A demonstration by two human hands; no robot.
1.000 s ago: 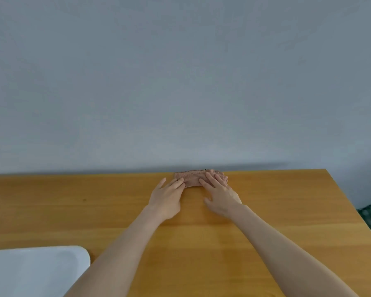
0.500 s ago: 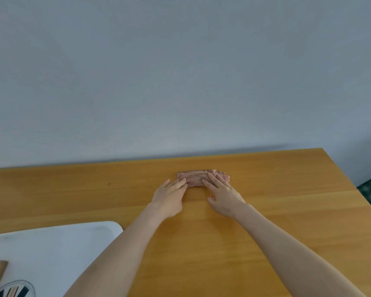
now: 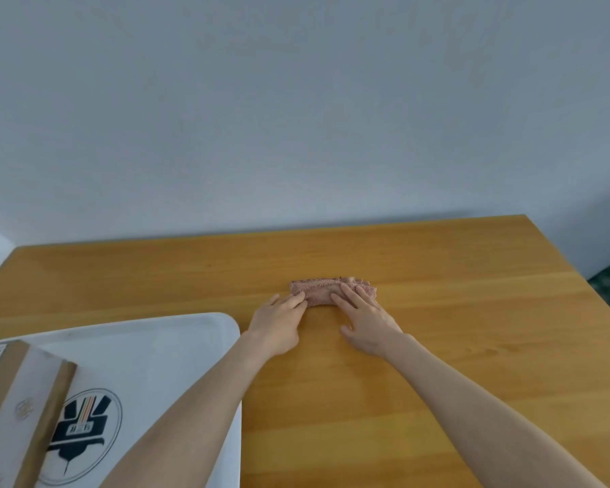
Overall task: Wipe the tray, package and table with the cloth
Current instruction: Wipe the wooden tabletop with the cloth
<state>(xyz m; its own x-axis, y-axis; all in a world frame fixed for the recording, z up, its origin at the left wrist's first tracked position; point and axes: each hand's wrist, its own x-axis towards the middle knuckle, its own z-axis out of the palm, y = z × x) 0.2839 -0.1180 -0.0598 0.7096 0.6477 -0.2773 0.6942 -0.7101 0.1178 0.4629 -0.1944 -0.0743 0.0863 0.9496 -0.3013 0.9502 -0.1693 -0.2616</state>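
Pink-brown cloth (image 3: pixel 326 291), folded small, is laid on the wooden worktop (image 3: pixel 472 346), towards the far edge. It is pressed down by the flat right hand (image 3: pixel 367 322), fingers straight. Its left end is touched by the fingertips of the left hand (image 3: pixel 279 325). A cardboard package (image 3: pixel 18 399) is set on the white tray (image 3: pixel 155 346), near left.

Soft, even light — a touch dull
A dim band of shadow runs where the wall (image 3: pixel 296 118) meets the tabletop (image 3: pixel 437 364), and the wall darkens at lower right. My wide lens bows the tabletop's edges — everything looks slightly soft.
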